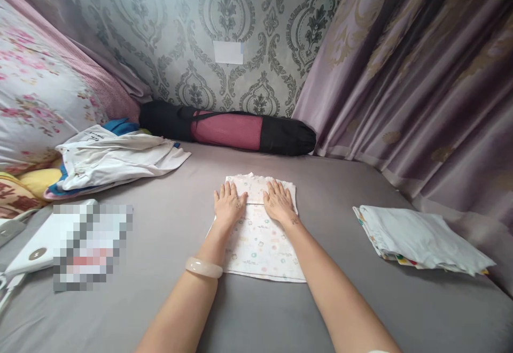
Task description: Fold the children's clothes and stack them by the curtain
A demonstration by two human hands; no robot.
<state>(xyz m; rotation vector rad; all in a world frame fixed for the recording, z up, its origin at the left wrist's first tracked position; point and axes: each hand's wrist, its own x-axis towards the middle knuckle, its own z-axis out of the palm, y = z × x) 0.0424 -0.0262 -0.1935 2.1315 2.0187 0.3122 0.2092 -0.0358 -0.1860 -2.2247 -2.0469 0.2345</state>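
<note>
A small white garment (260, 240) with a pale printed pattern lies flat on the grey bed sheet in front of me. Its far part is folded over toward me, and the fold's edge runs crosswise between my hands. My left hand (230, 202) rests palm down on the left of the folded part, fingers spread. On the right of it lies my right hand (279, 201), also flat with fingers stretched out. Both hands touch the cloth and hold nothing. A pale bangle (203, 268) is on my left forearm. The garment's near hem lies between my forearms.
Folded white clothes (420, 238) lie stacked at the right. A loose heap of clothes (124, 158) is at the back left, beside a floral pillow (44, 91). A black and pink bag (228, 130) lies along the wall. A white device (36, 251) and a blurred item (94, 246) are at the left.
</note>
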